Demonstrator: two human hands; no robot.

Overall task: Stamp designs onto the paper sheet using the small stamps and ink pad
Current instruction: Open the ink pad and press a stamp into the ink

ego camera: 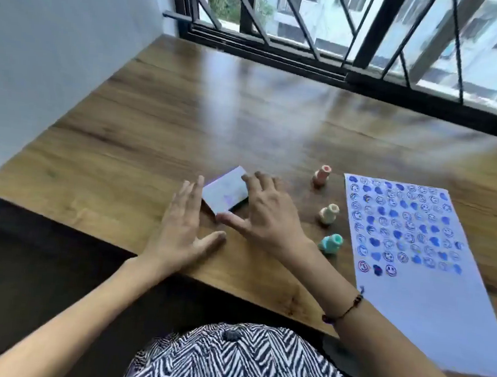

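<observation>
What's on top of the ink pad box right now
The right hand lies spread over the right side of the ink pad box, thumb at its near corner. The left hand sits beside it. The lid looks shut, so the ink inside is hidden.

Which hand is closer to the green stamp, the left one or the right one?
The right hand. It lies over the ink pad, just left of the green stamp. The left hand rests flat farther left, on the pad's other side.
</observation>
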